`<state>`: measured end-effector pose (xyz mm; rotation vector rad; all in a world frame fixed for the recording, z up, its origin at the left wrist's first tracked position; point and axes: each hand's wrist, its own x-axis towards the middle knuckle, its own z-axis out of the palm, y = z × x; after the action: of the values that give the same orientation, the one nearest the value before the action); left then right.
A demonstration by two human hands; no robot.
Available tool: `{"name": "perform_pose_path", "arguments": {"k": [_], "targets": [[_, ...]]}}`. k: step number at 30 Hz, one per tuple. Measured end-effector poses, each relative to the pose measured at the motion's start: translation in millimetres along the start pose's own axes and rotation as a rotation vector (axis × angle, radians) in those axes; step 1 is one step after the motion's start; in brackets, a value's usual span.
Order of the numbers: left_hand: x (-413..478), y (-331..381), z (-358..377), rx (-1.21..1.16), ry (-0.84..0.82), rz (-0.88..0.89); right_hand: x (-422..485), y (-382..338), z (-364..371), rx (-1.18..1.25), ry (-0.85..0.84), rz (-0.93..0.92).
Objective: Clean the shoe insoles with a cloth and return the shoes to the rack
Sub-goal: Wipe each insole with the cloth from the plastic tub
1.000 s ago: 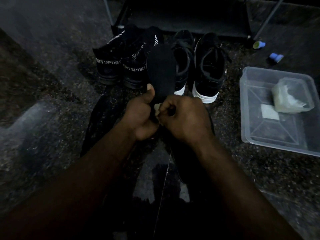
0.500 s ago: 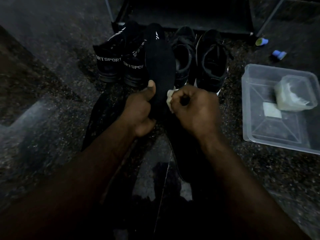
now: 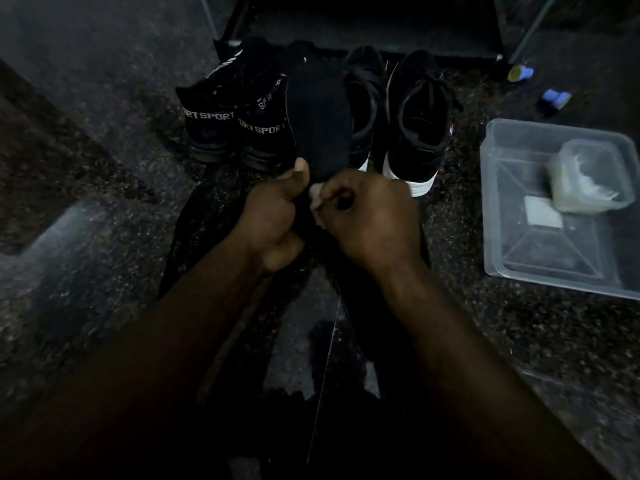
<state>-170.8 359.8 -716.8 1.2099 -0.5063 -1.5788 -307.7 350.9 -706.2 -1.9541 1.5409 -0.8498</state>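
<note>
My left hand (image 3: 277, 216) grips the heel end of a black insole (image 3: 317, 119), thumb pressed on its face, and holds it upright in front of the shoes. My right hand (image 3: 367, 216) is curled round a small white cloth (image 3: 317, 199) and presses it against the insole's lower part, close to my left thumb. Behind stand two black shoes lettered SPORT (image 3: 239, 123) on the left and two black shoes with white soles (image 3: 415, 126) on the right. The dark shoe rack (image 3: 374, 26) is at the back.
A clear plastic tub (image 3: 554, 271) sits on the speckled dark floor at the right, holding a smaller clear container (image 3: 588, 178) and a white square. Two small blue objects (image 3: 554, 98) lie near the rack's right leg. Black fabric lies under my hands.
My right hand slid the cloth up the insole half a second ago and has come back down to its heel end, beside my left thumb. The left hand keeps its grip.
</note>
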Motion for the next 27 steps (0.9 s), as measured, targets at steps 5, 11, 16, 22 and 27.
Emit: {"name": "perform_pose_path", "arguments": {"k": [5,11,16,22,27], "targets": [[-2.3,-1.0,3.9,0.040,-0.015,-0.037,4.8,12.5,-9.8,0.036,0.132,0.119],[-0.3,1.6,-1.6,-0.027,0.043,-0.026,-15.9,-16.3,16.4,0.116,-0.177,-0.002],[-1.3,1.6,0.2,-0.107,0.055,-0.045,-6.7,0.2,3.5,-0.040,-0.143,0.014],[-4.3,-0.3,5.3,-0.150,0.027,-0.045,-10.5,3.4,-2.1,0.004,-0.045,0.087],[-11.1,1.1,1.9,-0.183,0.053,-0.114,-29.9,-17.5,9.5,0.141,-0.190,0.029]]}}
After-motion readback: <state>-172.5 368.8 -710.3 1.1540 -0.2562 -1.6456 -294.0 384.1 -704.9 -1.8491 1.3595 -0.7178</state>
